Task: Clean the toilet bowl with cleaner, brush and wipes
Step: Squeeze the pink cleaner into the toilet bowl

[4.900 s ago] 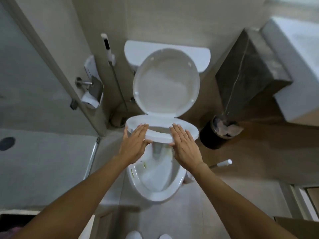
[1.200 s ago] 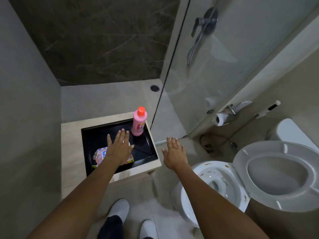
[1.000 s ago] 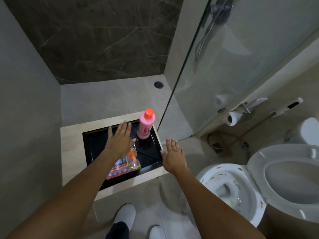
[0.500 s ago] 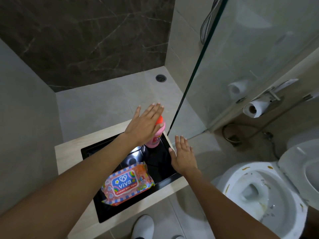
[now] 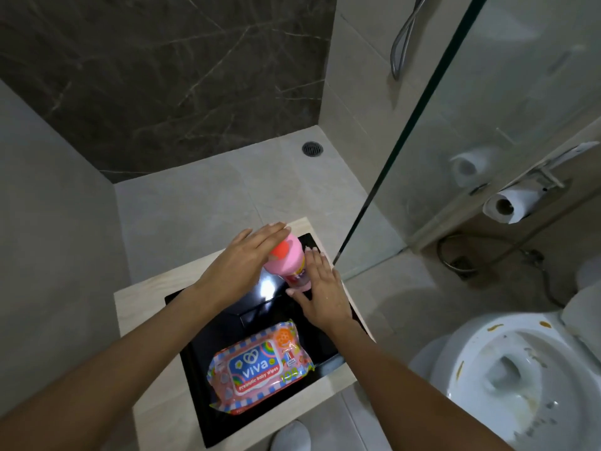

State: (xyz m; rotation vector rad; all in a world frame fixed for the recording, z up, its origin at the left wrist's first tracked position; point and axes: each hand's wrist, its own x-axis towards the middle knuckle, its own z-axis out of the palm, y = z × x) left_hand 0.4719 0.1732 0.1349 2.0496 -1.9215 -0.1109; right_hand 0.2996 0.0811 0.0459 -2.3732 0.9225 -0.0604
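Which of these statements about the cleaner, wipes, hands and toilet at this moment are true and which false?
1. The pink cleaner bottle stands in the black tray. True.
2. The wipes pack lies in the toilet bowl. False: it lies in the tray.
3. The bowl is clean. False: brownish smears mark its rim and inside.
4. The left hand and right hand flank the bottle, fingers straight. True.

You have, in view:
- cleaner bottle (image 5: 287,262): smooth pink plastic, orange cap.
- wipes pack (image 5: 260,366): glossy crinkled printed film, at the tray's near edge.
- tray (image 5: 325,340): glossy black, mirror-like.
- stand top (image 5: 146,301): pale matt wood-look.
- toilet bowl (image 5: 481,346): glazed white ceramic, stained.
- shower screen (image 5: 487,125): clear glass.
- back wall (image 5: 162,76): dark veined marble-look.
- shower hose (image 5: 403,37): shiny metal.
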